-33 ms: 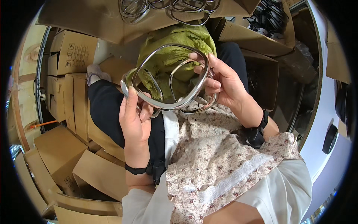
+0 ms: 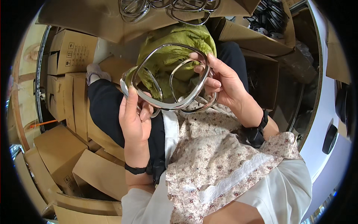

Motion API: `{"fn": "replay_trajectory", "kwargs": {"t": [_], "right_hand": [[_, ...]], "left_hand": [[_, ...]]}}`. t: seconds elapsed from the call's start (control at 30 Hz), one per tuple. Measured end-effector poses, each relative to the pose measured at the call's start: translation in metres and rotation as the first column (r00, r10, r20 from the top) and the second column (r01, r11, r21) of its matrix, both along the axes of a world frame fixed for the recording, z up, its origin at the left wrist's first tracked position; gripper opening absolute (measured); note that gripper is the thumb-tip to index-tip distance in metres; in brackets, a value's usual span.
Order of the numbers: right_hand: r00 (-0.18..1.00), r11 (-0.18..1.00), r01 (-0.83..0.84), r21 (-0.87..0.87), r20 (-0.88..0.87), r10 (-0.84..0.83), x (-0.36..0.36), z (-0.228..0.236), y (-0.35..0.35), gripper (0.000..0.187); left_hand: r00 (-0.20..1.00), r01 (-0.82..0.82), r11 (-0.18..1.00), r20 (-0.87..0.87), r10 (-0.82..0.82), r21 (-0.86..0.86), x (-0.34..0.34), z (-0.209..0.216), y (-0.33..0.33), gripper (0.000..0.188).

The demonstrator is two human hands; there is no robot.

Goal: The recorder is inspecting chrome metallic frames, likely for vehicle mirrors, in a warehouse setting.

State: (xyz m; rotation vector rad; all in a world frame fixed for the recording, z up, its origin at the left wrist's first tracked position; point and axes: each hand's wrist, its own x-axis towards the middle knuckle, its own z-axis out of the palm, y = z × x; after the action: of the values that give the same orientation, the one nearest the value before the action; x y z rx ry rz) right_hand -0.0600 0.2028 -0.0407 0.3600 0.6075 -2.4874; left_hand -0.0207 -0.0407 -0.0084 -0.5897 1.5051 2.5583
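My left hand [image 2: 136, 117] and my right hand [image 2: 227, 80] hold up a shiny chrome trim ring [image 2: 169, 106], rounded and roughly triangular. The left thumb presses its lower left edge, with the fingers curled behind. At the upper right edge, the right thumb and fingers pinch it. Behind this ring show more chrome rings [image 2: 172, 80], overlapping it and also within the hands' grip; how many is hard to tell. Just beyond them, between the knees, bulges a green woven sack [image 2: 175, 35]. A floral apron [image 2: 220, 149] covers my lap below the hands.
A cardboard surface [image 2: 85, 16] ahead carries several chrome rings [image 2: 134, 9]. At the far right, an open carton [image 2: 257, 39] contains dark parts [image 2: 274, 16]. Cardboard boxes [image 2: 76, 52] crowd the left side. A white panel edge [image 2: 317, 149] runs along the right.
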Motion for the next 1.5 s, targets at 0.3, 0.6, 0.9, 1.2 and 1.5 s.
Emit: {"fn": "replay_trajectory", "kwargs": {"t": [0.3, 0.6, 0.9, 1.2, 1.5], "right_hand": [[0.996, 0.994, -0.081, 0.067, -0.018, 0.082, 0.000, -0.015, -0.003, 0.035], [0.985, 0.972, 0.000, 0.233, -0.168, 0.040, 0.007, -0.001, 0.002, 0.033], [0.761, 0.445, 0.630, 0.637, -0.620, -0.190, 0.012, 0.044, 0.074, 0.023], [0.917, -0.634, 0.395, 0.665, -0.239, 0.320, 0.021, 0.018, 0.129, 0.029], [0.889, 0.722, 0.056, 0.690, -0.364, 0.279, 0.015, 0.017, 0.033, 0.032]], "left_hand": [[0.969, 0.089, 0.991, -0.223, -0.110, -0.101, 0.006, 0.012, 0.008, 0.025], [0.958, 0.020, 0.981, -0.276, -0.075, -0.195, 0.007, 0.010, 0.012, 0.027], [0.936, -0.076, 0.972, -0.351, -0.007, -0.222, 0.001, 0.000, 0.004, 0.054], [0.984, 0.130, 0.886, -0.168, -0.060, 0.445, -0.006, 0.005, -0.011, 0.054], [0.975, 0.221, 0.619, -0.166, -0.146, 0.754, -0.008, 0.002, 0.003, 0.047]]}}
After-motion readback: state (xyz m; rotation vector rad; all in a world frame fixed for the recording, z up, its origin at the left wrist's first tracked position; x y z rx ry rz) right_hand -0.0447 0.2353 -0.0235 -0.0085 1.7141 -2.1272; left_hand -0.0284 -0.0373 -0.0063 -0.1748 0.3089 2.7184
